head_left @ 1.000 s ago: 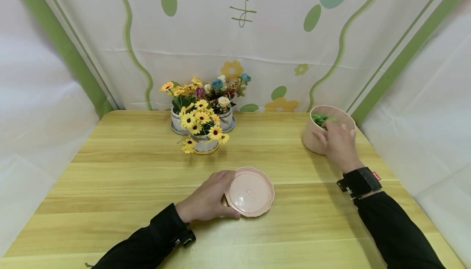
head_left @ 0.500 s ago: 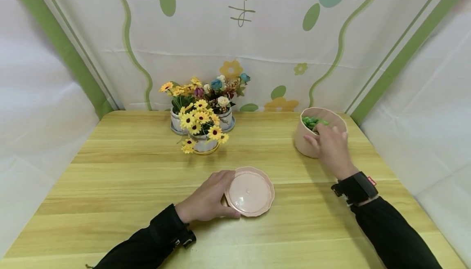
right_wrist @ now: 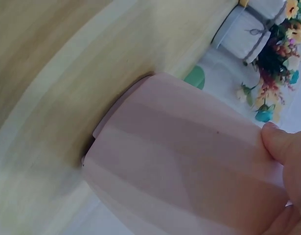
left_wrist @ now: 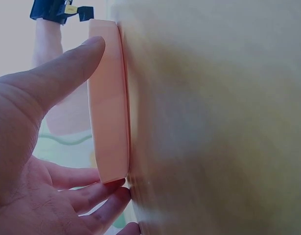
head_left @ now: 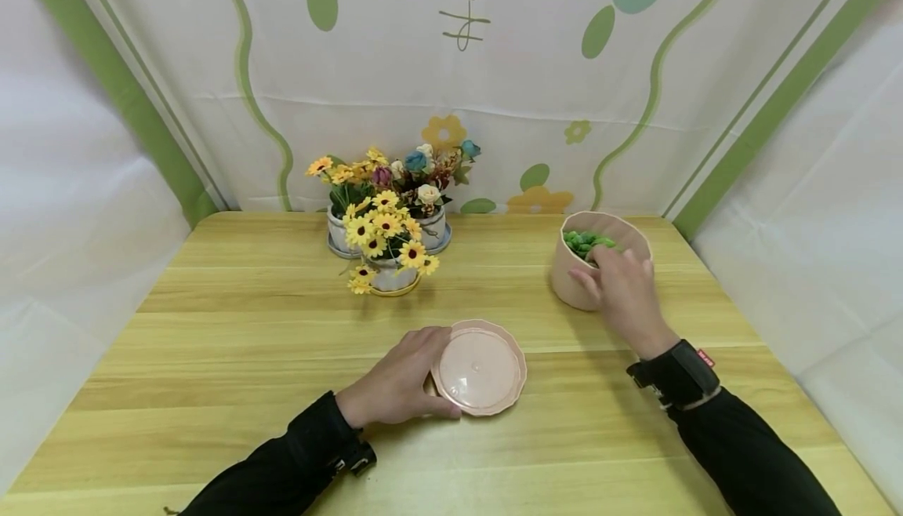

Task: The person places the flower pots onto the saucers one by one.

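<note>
A pink scalloped saucer (head_left: 483,371) lies flat on the table, and my left hand (head_left: 397,384) holds its left edge between thumb and fingers. The left wrist view shows the thumb against the saucer's side wall (left_wrist: 108,107) and fingertips at its other end. Farther right, my right hand (head_left: 630,300) grips the near rim of a pink flowerpot (head_left: 567,285). The thumb is outside the wall; the other fingers reach inside and are partly hidden. Green leaves (head_left: 582,243) show within the pot. In the right wrist view the pot's ribbed wall (right_wrist: 174,152) appears close to the tabletop, its base tilted in that view.
Left of centre at the back stand several small pots with yellow flowers (head_left: 386,226) and mixed blue and cream flowers (head_left: 428,194). The wooden table (head_left: 233,343) meets a printed cloth backdrop (head_left: 395,69) behind and white cloth on both sides.
My right hand has brought the pink flowerpot leftward and a little nearer across the table. The left hand and saucer have stayed in place.
</note>
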Available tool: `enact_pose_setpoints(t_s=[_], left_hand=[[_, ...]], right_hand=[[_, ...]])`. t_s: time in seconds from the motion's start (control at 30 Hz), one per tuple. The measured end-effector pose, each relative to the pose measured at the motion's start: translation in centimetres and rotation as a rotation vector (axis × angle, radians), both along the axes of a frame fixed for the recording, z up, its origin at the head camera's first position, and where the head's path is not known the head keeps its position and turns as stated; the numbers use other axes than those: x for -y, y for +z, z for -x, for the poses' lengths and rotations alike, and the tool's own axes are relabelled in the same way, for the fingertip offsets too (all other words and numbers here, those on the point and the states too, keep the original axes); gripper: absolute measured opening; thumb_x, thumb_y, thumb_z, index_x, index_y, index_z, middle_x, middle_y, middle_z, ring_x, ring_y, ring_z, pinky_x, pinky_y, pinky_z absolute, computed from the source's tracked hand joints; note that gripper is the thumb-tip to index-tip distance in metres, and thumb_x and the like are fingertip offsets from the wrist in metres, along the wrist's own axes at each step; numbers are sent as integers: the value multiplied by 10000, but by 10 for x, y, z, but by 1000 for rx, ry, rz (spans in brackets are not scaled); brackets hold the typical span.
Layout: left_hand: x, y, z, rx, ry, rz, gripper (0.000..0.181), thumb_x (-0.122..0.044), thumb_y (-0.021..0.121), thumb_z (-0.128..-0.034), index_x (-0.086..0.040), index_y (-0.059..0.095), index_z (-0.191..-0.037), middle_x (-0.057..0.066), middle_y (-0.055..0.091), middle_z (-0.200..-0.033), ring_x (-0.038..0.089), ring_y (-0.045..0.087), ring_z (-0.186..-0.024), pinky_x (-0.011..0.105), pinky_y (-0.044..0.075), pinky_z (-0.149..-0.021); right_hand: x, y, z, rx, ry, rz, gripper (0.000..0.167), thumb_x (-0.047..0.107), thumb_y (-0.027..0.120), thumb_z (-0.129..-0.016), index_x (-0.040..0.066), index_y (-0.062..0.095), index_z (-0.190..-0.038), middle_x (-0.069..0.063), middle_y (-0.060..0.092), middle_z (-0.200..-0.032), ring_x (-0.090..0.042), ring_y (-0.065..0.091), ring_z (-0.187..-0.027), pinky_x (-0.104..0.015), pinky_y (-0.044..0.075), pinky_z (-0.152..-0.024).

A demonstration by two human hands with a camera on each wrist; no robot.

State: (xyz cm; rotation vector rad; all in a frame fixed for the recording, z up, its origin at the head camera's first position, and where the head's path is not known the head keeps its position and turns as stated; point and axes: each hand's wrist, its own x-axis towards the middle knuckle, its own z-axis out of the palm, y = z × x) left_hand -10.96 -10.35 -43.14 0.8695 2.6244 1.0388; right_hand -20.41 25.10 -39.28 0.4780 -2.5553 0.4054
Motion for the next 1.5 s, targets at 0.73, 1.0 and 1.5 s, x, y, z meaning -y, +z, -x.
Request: enact_pose_setpoints(t_s=[0.73,1.0,1.5], left_hand=[[2,1,0,8,-4,-1,1075,-425,931,-795,10,359,-1595,204,479,-1575,397,423,-1477,596,372,-1228],[2,2,-1,18,-2,-11,1080,-428,934,-792,0,355,-1598,194,483,-1572,394,424,-1471,603,371,-1224],[2,0,-1,25,-1,-14,1086,-426,934,-791,-1,350,-1602,192,472,-1585,394,414,-1482,608,358,-1236]], right_hand=[[25,-2,-21,-46,94,-40,270,243,804,-930,82,588,-932,-42,553,-770,-312,507,-788,-436,320,-754],[28,-6,-23,-102,98,-55,303,253,813,-908,75,568,-927,-53,530,-770,-300,456,-771,-384,251,-730],[33,-9,-30,-164,144,-60,314,238,812,-885,43,578,-962,-64,524,-763,-283,415,-748,-378,241,-712]])
